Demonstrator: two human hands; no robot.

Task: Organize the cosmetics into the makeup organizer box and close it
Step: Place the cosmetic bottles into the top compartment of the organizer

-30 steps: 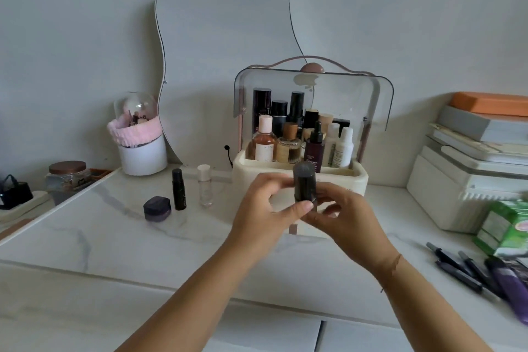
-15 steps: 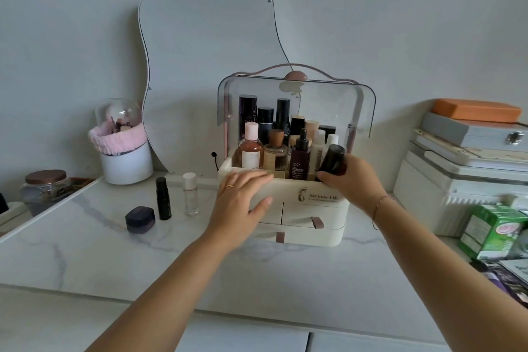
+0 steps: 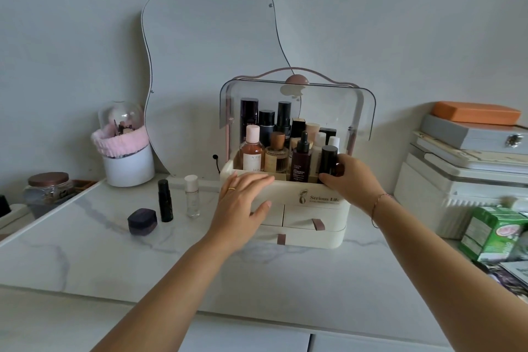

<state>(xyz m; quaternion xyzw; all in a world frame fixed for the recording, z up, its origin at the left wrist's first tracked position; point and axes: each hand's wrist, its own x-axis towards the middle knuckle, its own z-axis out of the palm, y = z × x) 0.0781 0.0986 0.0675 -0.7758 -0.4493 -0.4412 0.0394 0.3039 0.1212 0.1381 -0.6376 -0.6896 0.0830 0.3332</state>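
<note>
The cream makeup organizer box point(image 3: 323, 210) stands on the marble counter with its clear lid point(image 3: 297, 106) raised and several bottles inside. My right hand point(image 3: 353, 177) grips a dark bottle point(image 3: 328, 158), upright at the box's front right corner. My left hand point(image 3: 245, 203) rests flat, fingers spread, on the box's front left edge. Left of the box on the counter stand a black tube point(image 3: 165, 200) and a small clear bottle point(image 3: 191, 196), with a dark purple compact point(image 3: 142, 221) lying beside them.
A wavy mirror point(image 3: 208, 66) leans on the wall behind. A white cup with a pink band point(image 3: 125, 151) and a glass jar point(image 3: 48, 188) sit at the left. Stacked boxes point(image 3: 468, 168) and a green package point(image 3: 491, 233) crowd the right.
My right hand has set the dark bottle upright into the box's front right corner; half a second ago it was tilted above the rim. My left hand stays on the box front.
</note>
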